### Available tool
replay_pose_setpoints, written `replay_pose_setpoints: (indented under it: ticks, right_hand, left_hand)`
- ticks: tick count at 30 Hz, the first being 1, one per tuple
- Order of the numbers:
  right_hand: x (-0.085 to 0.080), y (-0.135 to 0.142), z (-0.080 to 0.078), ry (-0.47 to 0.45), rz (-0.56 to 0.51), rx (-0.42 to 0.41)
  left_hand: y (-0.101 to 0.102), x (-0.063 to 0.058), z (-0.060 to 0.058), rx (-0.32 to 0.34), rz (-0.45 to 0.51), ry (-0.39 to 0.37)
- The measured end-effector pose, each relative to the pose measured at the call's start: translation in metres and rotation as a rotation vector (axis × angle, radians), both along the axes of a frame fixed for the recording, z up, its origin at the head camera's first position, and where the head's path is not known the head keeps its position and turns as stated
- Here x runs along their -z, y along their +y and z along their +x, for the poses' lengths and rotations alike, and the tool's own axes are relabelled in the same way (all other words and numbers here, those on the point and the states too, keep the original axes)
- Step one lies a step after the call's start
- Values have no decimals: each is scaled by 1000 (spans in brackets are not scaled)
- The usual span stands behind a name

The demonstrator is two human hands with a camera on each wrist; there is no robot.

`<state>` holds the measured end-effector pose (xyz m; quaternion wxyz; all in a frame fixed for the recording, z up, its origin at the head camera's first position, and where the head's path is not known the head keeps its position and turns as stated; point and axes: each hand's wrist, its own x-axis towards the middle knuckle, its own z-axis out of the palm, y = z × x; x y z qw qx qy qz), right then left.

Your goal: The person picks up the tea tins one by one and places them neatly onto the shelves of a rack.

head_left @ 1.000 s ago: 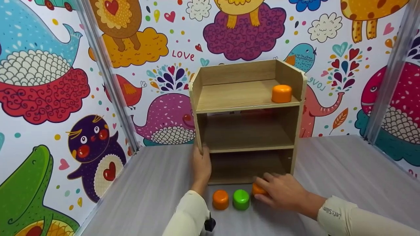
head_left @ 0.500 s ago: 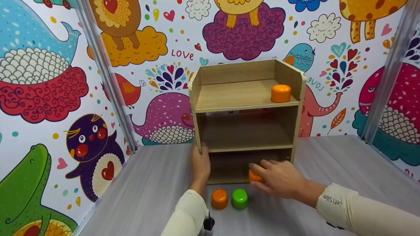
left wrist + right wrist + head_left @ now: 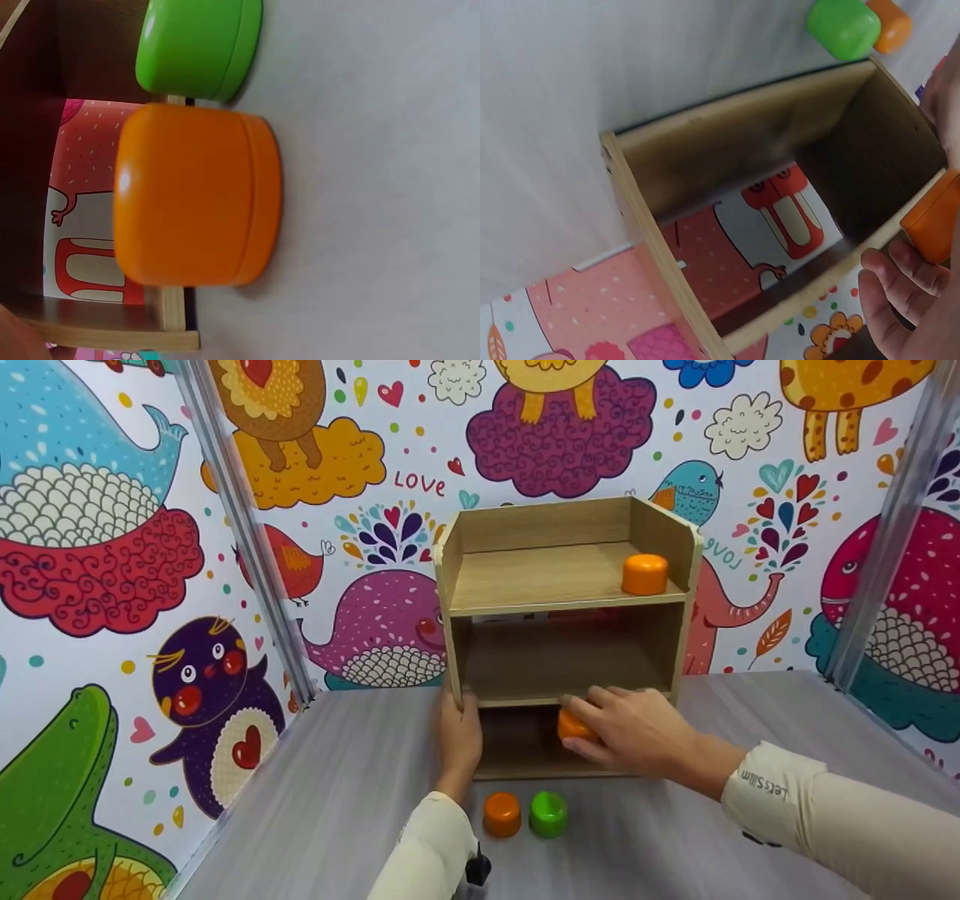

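Observation:
A small wooden shelf (image 3: 559, 604) with three levels stands on the table. My left hand (image 3: 459, 739) grips its left side panel low down. In my right hand (image 3: 637, 731) is an orange rounded cylinder (image 3: 574, 725), also seen in the right wrist view as an orange cylinder (image 3: 936, 217) between thumb and fingers. It is raised in front of the bottom compartment, just below the middle board's front edge. On the table before the shelf stand another orange cylinder (image 3: 502, 814) and a green cylinder (image 3: 548, 814), side by side, slightly apart.
A further orange cylinder (image 3: 645, 574) sits at the right front of the top level. Behind the shelf rises a wall (image 3: 540, 427) printed with cartoon animals, with metal posts (image 3: 255, 547) at the corners. The grey table (image 3: 360, 765) extends to both sides.
My right hand has lifted the orange cylinder off the table, from beside the green one, up to near the middle board. My left hand has stayed on the side panel.

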<state>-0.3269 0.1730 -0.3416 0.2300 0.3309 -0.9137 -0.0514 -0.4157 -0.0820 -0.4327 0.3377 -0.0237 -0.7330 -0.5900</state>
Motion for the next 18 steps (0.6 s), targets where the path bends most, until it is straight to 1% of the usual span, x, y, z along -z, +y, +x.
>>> replay_pose_setpoints:
  ticks: [5, 10, 14, 18]
  right_hand:
    - [-17, -2, 0, 37, -2, -8]
    - [-31, 0, -1, 75, -19, -30]
    - [-42, 3, -2, 72, -26, -41]
    - [-57, 5, -2, 56, -54, -22]
  left_hand:
    - [0, 0, 2, 24, 15, 0]
    - [1, 0, 0, 21, 21, 2]
    - [2, 0, -1, 19, 24, 18]
    - [2, 0, -1, 22, 33, 20]
